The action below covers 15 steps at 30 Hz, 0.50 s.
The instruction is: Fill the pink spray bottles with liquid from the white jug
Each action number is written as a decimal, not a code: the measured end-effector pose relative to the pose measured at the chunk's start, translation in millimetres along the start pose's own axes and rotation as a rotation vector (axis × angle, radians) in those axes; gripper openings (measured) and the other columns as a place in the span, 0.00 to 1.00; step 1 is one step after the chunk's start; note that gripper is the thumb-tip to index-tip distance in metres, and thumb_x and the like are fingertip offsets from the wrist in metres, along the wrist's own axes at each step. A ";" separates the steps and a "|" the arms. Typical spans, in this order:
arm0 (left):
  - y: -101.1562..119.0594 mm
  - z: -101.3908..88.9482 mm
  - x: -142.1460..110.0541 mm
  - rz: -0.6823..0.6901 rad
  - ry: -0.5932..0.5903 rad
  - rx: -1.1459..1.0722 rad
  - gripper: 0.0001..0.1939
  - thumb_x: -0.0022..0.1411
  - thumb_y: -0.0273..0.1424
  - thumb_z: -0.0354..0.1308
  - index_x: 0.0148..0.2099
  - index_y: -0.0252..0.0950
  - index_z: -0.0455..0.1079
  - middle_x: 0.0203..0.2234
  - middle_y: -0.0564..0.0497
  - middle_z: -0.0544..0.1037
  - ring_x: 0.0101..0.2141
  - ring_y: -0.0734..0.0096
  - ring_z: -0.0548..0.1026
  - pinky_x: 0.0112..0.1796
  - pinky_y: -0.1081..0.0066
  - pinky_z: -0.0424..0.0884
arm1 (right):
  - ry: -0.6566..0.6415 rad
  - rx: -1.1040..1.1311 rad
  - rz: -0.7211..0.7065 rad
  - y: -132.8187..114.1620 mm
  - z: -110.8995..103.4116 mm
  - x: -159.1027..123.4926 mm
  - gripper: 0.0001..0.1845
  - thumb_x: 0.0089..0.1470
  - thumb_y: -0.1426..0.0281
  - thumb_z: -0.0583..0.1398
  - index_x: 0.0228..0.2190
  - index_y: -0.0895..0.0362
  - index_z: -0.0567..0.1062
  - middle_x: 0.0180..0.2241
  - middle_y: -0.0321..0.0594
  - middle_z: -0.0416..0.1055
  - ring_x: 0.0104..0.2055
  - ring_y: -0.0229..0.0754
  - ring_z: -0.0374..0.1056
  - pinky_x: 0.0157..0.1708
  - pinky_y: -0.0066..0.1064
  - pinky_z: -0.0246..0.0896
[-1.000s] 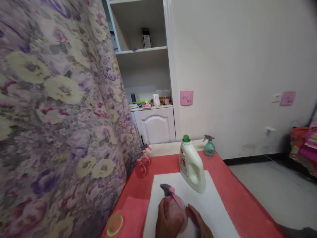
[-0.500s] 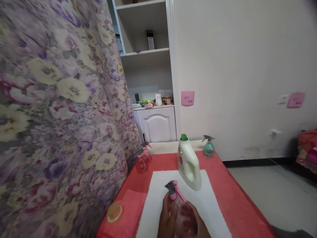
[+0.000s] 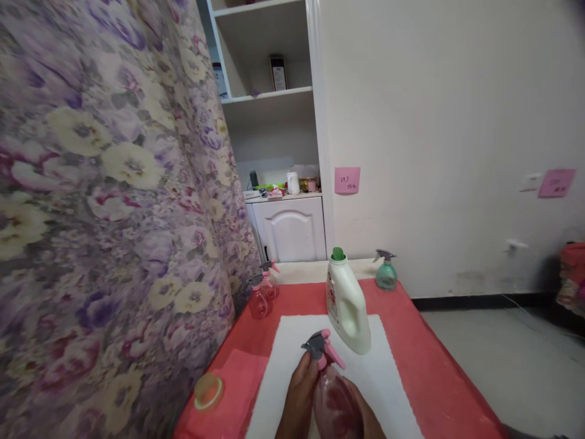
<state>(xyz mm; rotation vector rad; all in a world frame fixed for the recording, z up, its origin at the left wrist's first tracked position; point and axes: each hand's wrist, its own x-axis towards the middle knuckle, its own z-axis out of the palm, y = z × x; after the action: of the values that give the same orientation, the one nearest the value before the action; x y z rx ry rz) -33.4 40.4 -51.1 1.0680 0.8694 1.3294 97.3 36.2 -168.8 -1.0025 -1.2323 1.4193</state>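
Note:
A clear pink spray bottle (image 3: 336,402) with a grey and pink trigger head stands tilted between my hands at the near side of a white sheet (image 3: 384,378). My left hand (image 3: 296,393) is closed on its left side, fingers up near the neck below the nozzle. Along the right side of the body curls my right hand (image 3: 364,411), its fingertips partly hidden behind the bottle. Just beyond stands a cream jug (image 3: 351,311) with a handle and a green piece in its mouth.
Two pink spray bottles (image 3: 260,303) stand at the table's far left, a green one (image 3: 386,277) at the far right. A roll of tape (image 3: 209,392) lies on the red cloth (image 3: 429,372) at near left. A floral curtain (image 3: 137,244) hangs along the left.
The spray bottle has tilted, and its trigger head has turned and risen slightly. My left hand has shifted a little left, up against the neck. The jug and other bottles stay put.

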 end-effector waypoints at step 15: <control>2.3 5.7 -13.4 0.010 0.192 0.051 0.21 0.54 0.46 0.64 0.44 0.36 0.78 0.44 0.42 0.81 0.50 0.52 0.74 0.53 0.60 0.65 | 0.057 0.000 -0.213 2.4 0.1 -14.8 0.39 0.45 0.48 0.64 0.55 0.51 0.67 0.57 0.49 0.70 0.60 0.59 0.64 0.63 0.48 0.54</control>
<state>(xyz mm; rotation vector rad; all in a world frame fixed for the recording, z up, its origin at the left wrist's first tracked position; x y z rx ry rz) -29.8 26.3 -48.3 0.9957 1.0455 1.4412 99.7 21.6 -171.3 -0.8775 -1.2572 1.2184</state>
